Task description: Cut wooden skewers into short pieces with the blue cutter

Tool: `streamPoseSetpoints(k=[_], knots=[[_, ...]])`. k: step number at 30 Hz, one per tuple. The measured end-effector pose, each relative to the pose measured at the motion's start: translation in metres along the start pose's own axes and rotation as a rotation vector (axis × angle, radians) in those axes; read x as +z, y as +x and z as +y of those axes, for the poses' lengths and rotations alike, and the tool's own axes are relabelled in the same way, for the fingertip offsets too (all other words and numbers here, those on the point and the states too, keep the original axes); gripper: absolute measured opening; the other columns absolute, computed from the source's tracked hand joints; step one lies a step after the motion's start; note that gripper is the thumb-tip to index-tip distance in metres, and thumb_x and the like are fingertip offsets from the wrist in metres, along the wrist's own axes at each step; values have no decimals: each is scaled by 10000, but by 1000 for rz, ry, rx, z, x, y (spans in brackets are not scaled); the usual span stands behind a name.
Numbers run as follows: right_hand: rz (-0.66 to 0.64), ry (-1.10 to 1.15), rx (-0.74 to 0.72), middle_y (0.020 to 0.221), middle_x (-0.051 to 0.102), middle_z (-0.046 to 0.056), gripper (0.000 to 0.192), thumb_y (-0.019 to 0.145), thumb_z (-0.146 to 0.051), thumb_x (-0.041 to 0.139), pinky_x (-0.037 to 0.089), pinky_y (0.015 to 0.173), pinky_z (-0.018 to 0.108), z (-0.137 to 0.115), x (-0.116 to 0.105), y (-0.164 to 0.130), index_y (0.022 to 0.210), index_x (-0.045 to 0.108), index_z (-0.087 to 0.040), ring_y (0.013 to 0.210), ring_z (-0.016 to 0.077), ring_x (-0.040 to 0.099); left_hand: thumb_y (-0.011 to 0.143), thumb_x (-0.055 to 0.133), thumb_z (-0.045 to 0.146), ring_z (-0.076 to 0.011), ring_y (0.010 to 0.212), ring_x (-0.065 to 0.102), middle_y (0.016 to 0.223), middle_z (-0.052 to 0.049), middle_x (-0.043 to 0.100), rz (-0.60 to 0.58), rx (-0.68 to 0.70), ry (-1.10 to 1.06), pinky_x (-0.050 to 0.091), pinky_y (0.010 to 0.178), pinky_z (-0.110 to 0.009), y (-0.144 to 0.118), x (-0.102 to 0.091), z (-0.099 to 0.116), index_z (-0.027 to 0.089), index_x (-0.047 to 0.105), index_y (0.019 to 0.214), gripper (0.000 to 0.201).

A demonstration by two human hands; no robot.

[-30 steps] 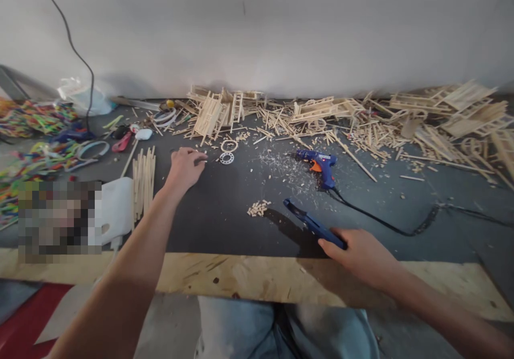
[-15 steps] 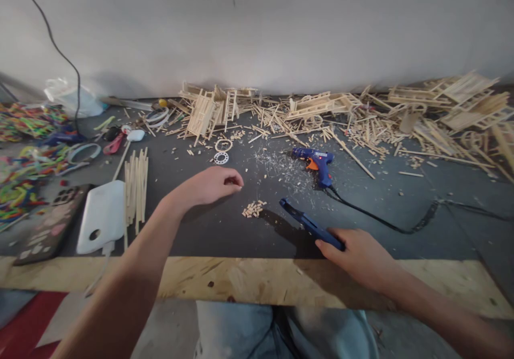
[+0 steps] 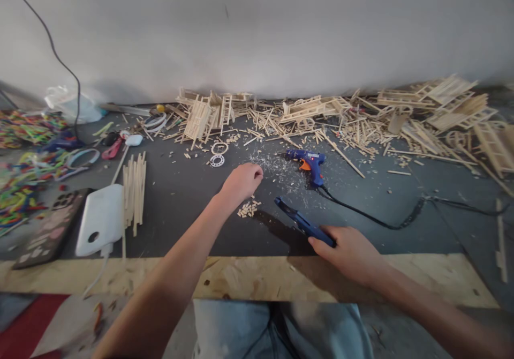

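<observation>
Cutter [image 3: 302,223] | blue, slim, tilted | gripped by right hand [image 3: 350,253]

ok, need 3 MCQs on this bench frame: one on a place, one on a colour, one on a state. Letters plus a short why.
1. Where does the glue gun lie?
A. on the dark mat, beyond the right hand
B. on the white slab at the left
C. in the person's lap

2. What colour is the tool in the right hand?
A. red
B. blue
C. green

3. How is the left hand?
A. spread flat on the plywood edge
B. curled, over the little heap of stick bits
C. gripping the glue gun

Key:
1 A, it lies on the mat with its cord trailing right.
2 B, its handle and jaws are blue.
3 B, the fingers are bent in just above the heap.
</observation>
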State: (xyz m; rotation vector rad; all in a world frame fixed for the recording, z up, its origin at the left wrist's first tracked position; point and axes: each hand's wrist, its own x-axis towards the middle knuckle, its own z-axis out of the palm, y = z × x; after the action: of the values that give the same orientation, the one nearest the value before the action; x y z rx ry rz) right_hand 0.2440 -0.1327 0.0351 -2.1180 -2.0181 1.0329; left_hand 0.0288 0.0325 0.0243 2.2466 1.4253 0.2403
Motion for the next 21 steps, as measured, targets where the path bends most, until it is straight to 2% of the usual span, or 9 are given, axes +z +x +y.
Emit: streamPoseSetpoints(k=[5, 7, 9, 10, 12, 15, 16, 19, 21], knots=[[21, -1, -9, 647, 655, 66, 376, 857, -457, 429, 272, 553, 289, 0, 0, -2, 603, 542, -204, 608, 191, 553, 763, 529, 239, -186, 628, 584, 752, -61, 680, -86, -23, -62, 391, 597, -302, -17, -15, -2, 239, 679, 763, 151], [21, -1, -8, 642, 652, 63, 377, 856, -458, 430, 274, 550, 288, 1, 0, -3, 601, 541, -204, 600, 189, 549, 722, 597, 271, -190, 647, 600, 756, -46, 688, -152, -40, -99, 397, 595, -295, -25, -23, -4, 240, 683, 780, 108], [33, 2, -12, 648, 655, 58, 373, 858, -459, 429, 281, 551, 286, 1, 1, -3, 610, 548, -206, 604, 190, 553, 700, 645, 319, -202, 699, 625, 808, -46, 705, -168, -89, -127, 416, 620, -294, -32, -32, -10, 235, 688, 820, 153], [43, 5, -13, 649, 655, 55, 373, 859, -461, 428, 286, 552, 284, 1, 1, -3, 613, 550, -208, 606, 191, 556, 705, 650, 343, -210, 730, 635, 841, -50, 711, -142, -125, -124, 426, 637, -296, -36, -37, -15, 231, 688, 843, 182], [64, 7, -7, 633, 647, 49, 382, 859, -470, 426, 293, 547, 281, 1, 3, -4, 605, 544, -212, 596, 192, 557, 745, 623, 361, -225, 787, 645, 900, -63, 716, -7, -226, -51, 439, 674, -307, -43, -47, -32, 223, 684, 882, 204], [78, 21, 16, 610, 640, 44, 382, 858, -478, 427, 304, 541, 277, 2, 5, -6, 609, 551, -215, 580, 193, 566, 794, 562, 292, -254, 877, 645, 976, -91, 713, 202, -442, 128, 452, 734, -326, -59, -65, -67, 198, 674, 956, 218], [81, 24, 21, 609, 642, 43, 379, 858, -481, 426, 309, 543, 276, 2, 5, -7, 623, 562, -216, 580, 195, 572, 803, 546, 273, -264, 932, 638, 1019, -99, 707, 238, -515, 187, 453, 762, -328, -66, -72, -80, 190, 665, 1003, 247], [92, 22, 25, 610, 648, 45, 381, 860, -491, 416, 317, 547, 277, 3, 7, -9, 657, 584, -215, 580, 199, 586, 803, 514, 236, -305, 1077, 587, 1149, -137, 661, 270, -666, 317, 438, 835, -343, -91, -91, -114, 140, 629, 1102, 334], [100, 16, 25, 607, 648, 48, 386, 861, -494, 411, 318, 545, 278, 2, 8, -9, 654, 578, -215, 579, 201, 591, 778, 520, 226, -343, 1062, 584, 1134, -176, 652, 258, -710, 334, 435, 821, -364, -110, -99, -133, 94, 622, 1097, 360]])
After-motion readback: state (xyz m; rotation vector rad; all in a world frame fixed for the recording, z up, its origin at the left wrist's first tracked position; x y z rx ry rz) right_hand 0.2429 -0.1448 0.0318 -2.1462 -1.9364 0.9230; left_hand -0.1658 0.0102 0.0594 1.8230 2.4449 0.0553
